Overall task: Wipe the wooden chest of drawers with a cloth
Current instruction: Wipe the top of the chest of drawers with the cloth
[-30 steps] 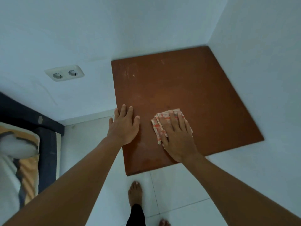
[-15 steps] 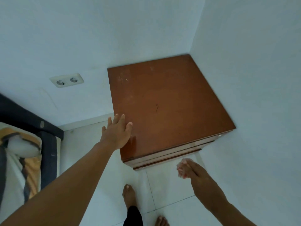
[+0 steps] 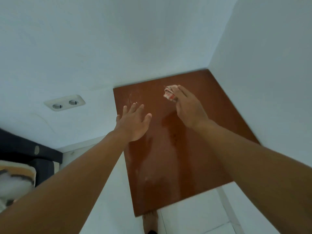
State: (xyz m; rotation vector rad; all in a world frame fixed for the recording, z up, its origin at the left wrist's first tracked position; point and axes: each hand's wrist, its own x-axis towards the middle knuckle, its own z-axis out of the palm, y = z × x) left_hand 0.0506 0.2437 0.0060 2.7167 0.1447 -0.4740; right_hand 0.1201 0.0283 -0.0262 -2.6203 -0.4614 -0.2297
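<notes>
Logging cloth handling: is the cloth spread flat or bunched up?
Bunched: the cloth is a crumpled wad gripped in the right hand.

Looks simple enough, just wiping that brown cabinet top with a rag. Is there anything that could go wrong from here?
A few small things, probably. The cloth is bunched in the right hand, so it may miss patches. Pale smears near the back left of the chest top could get skipped. The wall socket sits close beside the chest, so a damp cloth straying there would be unwise. The left hand may leave fresh prints.
</notes>
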